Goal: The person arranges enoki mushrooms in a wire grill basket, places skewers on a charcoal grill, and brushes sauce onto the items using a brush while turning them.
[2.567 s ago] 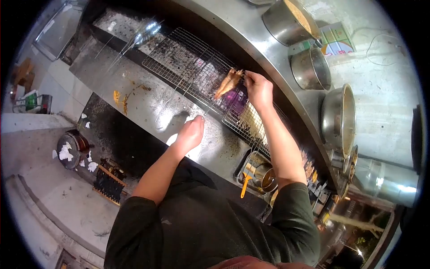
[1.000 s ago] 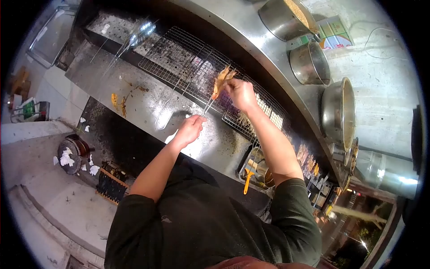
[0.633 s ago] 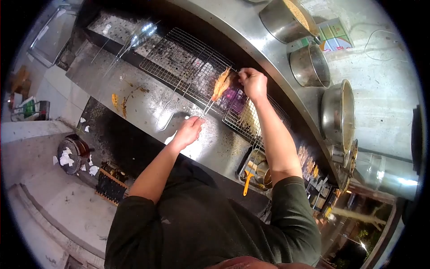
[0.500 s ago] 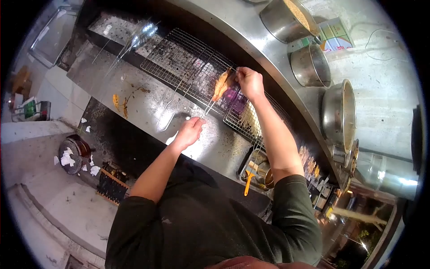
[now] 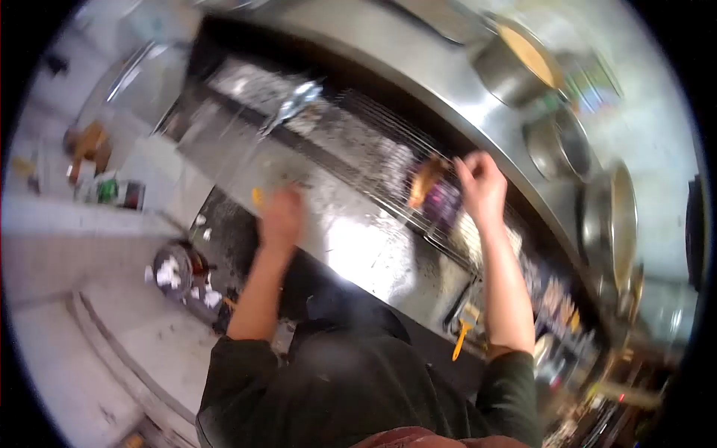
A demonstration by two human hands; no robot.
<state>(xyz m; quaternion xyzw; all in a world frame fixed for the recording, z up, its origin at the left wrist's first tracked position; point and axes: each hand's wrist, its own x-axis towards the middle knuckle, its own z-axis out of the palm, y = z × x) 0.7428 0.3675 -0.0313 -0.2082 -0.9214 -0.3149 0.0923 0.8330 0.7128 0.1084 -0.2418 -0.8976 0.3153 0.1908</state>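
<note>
My right hand (image 5: 482,187) is at the grill, thumb and forefinger apart beside the upper end of a browned piece of food (image 5: 426,181). That piece lies over the grill rack (image 5: 385,198), and thin metal prongs run from its lower end toward the counter. My left hand (image 5: 282,216) is over the steel counter (image 5: 328,187), well away from the food. Motion smears its fingers, so whether it holds anything is unclear. Close to its fingertips is a small yellow scrap (image 5: 258,196).
Steel pots (image 5: 515,67) and a wide basin (image 5: 609,224) line the ledge behind the grill. A brush with an orange handle (image 5: 461,340) lies at the counter's near edge. Below left stands a round container (image 5: 179,270) with crumpled white paper. Foil-like shiny material (image 5: 295,104) sits at the grill's far left.
My left hand has let go of the prongs and moved left over the counter. My right fingers have loosened beside the food. The view has shifted, and everything appears farther right and lower.
</note>
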